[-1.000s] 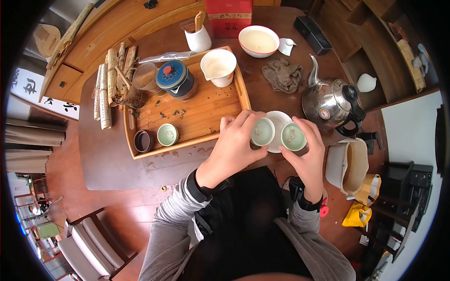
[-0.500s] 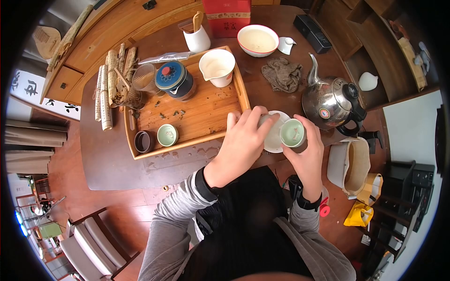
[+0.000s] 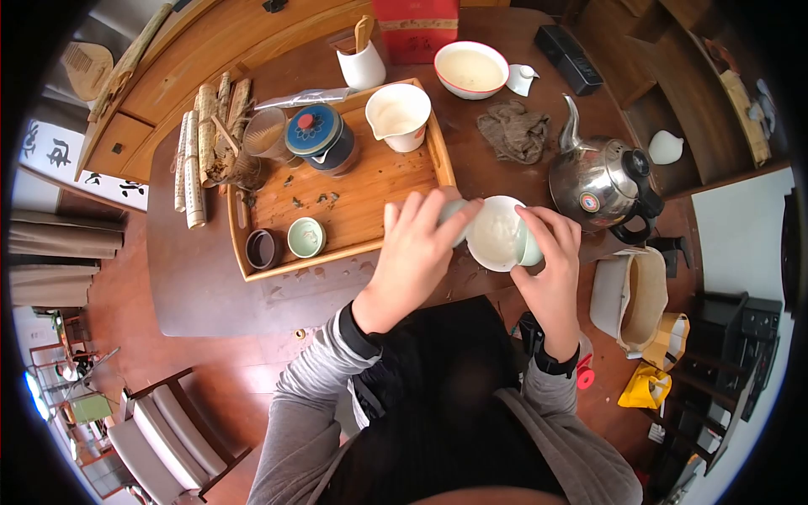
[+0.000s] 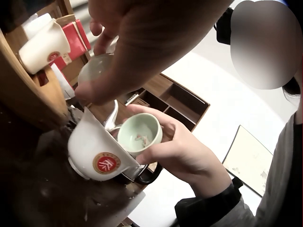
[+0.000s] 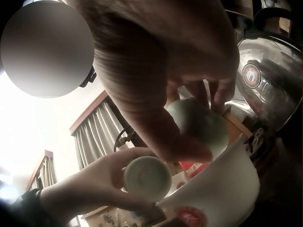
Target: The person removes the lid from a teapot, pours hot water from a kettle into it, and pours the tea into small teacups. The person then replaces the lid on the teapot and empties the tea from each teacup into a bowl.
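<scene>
A white tea bowl (image 3: pixel 495 238) with a red round emblem stands at the table's front, right of the tray. My left hand (image 3: pixel 411 257) grips a pale green teacup (image 3: pixel 455 220), tipped at the bowl's left rim. On the opposite side, my right hand (image 3: pixel 551 257) pinches a second green teacup (image 3: pixel 529 246), tipped toward the bowl's inside. In the left wrist view this second teacup (image 4: pixel 141 133) shows a small reddish figure inside. The right wrist view shows the base of the left hand's teacup (image 5: pixel 147 178).
The wooden tray (image 3: pixel 448 172) bears a blue-lidded teapot (image 3: pixel 320 139), a white pitcher (image 3: pixel 398 118), a green cup (image 3: pixel 305 237) and a dark cup (image 3: pixel 263 248). A steel kettle (image 3: pixel 598 185) stands right of the bowl. Behind are a crumpled cloth (image 3: pixel 513 132) and a red-rimmed bowl (image 3: pixel 471 70).
Both teacups were held level at the bowl one second ago. The left hand's cup tipped first, then the right hand's cup tipped inward too, and more of the bowl's inside shows.
</scene>
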`<state>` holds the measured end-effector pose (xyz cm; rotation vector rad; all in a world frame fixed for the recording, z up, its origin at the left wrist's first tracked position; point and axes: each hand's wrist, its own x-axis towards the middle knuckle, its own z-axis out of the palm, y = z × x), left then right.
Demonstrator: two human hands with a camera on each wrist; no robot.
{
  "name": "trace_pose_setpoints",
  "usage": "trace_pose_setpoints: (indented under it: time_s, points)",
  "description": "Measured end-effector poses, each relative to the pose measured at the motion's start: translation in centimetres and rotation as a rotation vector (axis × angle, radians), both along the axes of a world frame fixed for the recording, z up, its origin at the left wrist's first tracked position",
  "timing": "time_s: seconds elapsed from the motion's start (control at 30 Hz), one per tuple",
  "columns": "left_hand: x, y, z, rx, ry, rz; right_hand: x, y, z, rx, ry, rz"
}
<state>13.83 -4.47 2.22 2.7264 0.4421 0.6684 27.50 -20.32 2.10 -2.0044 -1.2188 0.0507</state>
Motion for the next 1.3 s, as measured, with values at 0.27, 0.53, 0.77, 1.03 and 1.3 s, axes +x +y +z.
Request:
trace_pose_setpoints:
  time_s: [0.27, 0.53, 0.77, 1.03, 1.3]
  points:
    - [-3.2, 3.5, -1.6, -0.162, -0.009, 0.275, -0.2, 0.3, 0.7, 0.092, 0.062, -0.075]
    - [-5.0, 5.0, -4.2, -0.117, 0.050, 0.382, -4.5, 4.6, 1.4, 0.150, 0.213, 0.210]
    - [-6.1, 5.3, -4.1, -0.056, 0.086, 0.404, -6.5, 9.9, -2.0, 0.107, 0.091, 0.231]
    - [-12.0, 7.0, -1.2, 0.028, 0.217, 0.541, -6.2, 11.6, -4.2, -0.008, 0.046, 0.168]
    - [-13.8, 8.4, -1.9, -0.037, 0.320, 0.581, -5.7, 11.9, -5.7, -0.022, 0.093, 0.169]
